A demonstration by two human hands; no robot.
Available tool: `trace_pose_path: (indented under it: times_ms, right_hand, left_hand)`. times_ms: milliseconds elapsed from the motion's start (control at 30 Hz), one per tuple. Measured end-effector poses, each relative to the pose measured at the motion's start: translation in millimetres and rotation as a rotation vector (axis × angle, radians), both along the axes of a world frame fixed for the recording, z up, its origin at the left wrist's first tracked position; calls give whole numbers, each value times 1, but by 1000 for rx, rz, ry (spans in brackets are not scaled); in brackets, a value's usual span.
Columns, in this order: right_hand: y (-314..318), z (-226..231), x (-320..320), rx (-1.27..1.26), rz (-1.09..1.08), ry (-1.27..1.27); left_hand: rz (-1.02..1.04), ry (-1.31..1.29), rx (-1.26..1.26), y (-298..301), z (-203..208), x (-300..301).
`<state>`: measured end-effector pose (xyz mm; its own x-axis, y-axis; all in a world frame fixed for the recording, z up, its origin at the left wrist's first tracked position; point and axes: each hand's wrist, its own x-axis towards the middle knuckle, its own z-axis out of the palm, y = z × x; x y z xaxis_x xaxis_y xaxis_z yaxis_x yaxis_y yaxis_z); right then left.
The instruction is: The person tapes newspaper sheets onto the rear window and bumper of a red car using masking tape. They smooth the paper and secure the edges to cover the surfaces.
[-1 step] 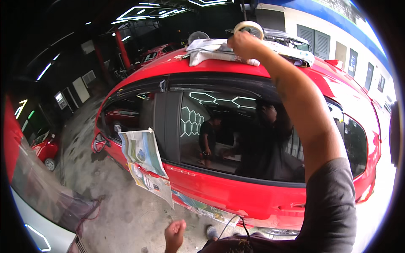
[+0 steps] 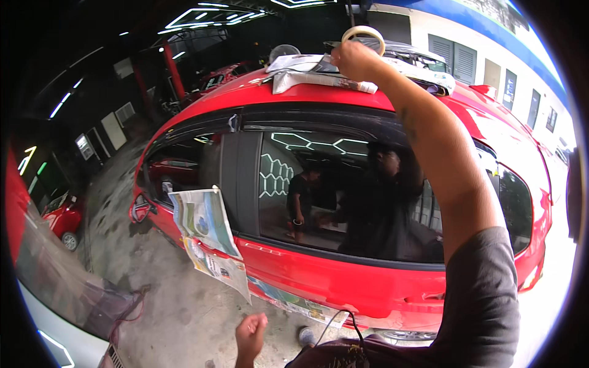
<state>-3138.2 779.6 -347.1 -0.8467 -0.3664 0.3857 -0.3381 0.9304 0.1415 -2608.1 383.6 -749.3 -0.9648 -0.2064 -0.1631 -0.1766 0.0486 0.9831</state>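
Note:
My right hand (image 2: 357,60) reaches over the roof of a red car (image 2: 343,279) and grips a cream roll of masking tape (image 2: 363,29), its ring standing up above the fingers. Folded newspaper (image 2: 319,80) lies on the roof beside and below that hand. Low in front of me, my left hand (image 2: 250,334) is curled closed, apart from the car, with no object visible in it. Newspaper sheets (image 2: 205,224) hang from the front door, and another strip (image 2: 294,303) runs along the lower side of the rear door.
A dark cable (image 2: 343,313) loops in front of my body. At the left stands a pale vehicle (image 2: 52,325), with another red car (image 2: 64,221) beyond it. A red post (image 2: 173,73) rises in the workshop behind, and a white building (image 2: 491,67) stands at the far right.
The masking tape roll has tipped up a little, so its ring opening shows more. My left hand has shifted slightly left. The view has moved slightly.

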Motion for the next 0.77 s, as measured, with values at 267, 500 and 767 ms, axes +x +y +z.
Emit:
trace_pose_path:
  times_ms: [267,500,767]
  right_hand:
    - [2,48,-20,-511,-69,-149]
    - [70,105,-60,-947,198,592]
    - [1,192,53,-124,41,564]
  left_hand:
    - [-191,341,154,-7,131,-209]
    - [-402,1039,-152,73,270,-368]
    - [-103,1428,-858,121,348,-405]
